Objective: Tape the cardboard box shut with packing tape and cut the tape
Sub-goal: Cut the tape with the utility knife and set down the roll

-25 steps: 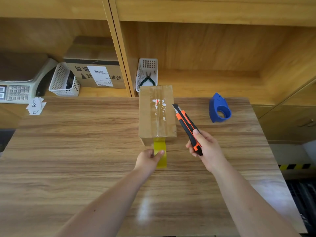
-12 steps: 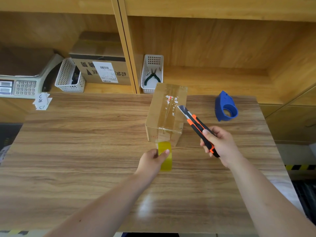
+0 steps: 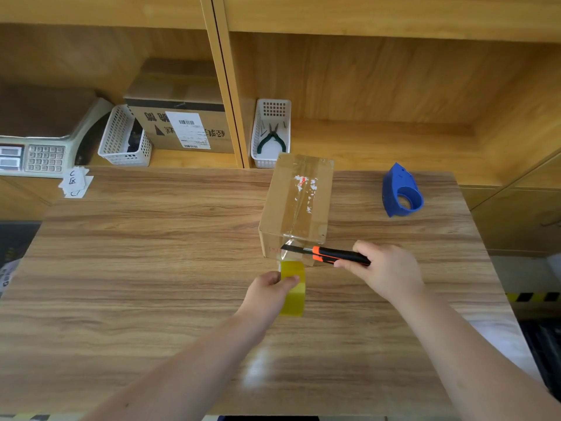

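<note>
A small cardboard box (image 3: 297, 202) stands on the wooden table (image 3: 151, 268), with clear tape running along its top seam and down its near face. My left hand (image 3: 270, 291) grips a yellowish tape roll (image 3: 293, 287) just in front of the box, and a short stretch of tape runs from the roll up to the box. My right hand (image 3: 382, 270) holds an orange and black utility knife (image 3: 328, 255) level, blade out. The blade tip lies against the tape at the box's near face, just above the roll.
A blue tape dispenser (image 3: 402, 192) lies at the table's far right. On the shelf behind are a white basket with pliers (image 3: 271, 135), another white basket (image 3: 123, 138), a labelled carton (image 3: 179, 117) and a scale (image 3: 33, 147). Paper slips (image 3: 74, 185) lie at the far left.
My right hand has swung the knife down from pointing over the box top to lying level across the tape at the near face. My left hand still holds the roll.
</note>
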Tool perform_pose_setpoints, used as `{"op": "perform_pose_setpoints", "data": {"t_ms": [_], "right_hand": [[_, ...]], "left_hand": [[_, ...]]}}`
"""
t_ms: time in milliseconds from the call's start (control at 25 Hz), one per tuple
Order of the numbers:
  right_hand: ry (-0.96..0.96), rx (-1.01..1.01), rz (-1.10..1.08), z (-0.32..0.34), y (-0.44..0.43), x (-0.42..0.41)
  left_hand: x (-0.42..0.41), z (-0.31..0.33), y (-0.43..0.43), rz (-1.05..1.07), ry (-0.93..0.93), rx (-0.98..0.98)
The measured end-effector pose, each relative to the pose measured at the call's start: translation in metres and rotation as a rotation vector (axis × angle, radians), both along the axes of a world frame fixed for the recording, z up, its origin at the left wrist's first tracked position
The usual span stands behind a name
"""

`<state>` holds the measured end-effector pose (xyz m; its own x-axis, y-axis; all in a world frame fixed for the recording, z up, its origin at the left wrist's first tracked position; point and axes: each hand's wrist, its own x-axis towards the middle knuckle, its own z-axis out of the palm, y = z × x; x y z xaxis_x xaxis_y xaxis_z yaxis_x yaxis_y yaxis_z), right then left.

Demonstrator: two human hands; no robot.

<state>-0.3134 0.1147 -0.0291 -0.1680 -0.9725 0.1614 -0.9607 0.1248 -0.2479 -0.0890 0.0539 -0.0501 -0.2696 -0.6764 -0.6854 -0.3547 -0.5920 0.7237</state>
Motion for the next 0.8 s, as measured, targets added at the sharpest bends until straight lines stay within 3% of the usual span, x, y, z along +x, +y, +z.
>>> {"op": "perform_pose_setpoints", "data": {"t_ms": [440, 800], "right_hand": [[0.163, -0.133, 0.101, -0.008, -0.010, -0.003], [0.210, -0.130, 0.101, -0.012, -0.007, -0.002]], "left_hand": [[0.004, 0.000, -0.009, -0.034, 0.007, 0.031], [0.008, -0.001, -0.010, -0.078, 0.002, 0.049]]}}
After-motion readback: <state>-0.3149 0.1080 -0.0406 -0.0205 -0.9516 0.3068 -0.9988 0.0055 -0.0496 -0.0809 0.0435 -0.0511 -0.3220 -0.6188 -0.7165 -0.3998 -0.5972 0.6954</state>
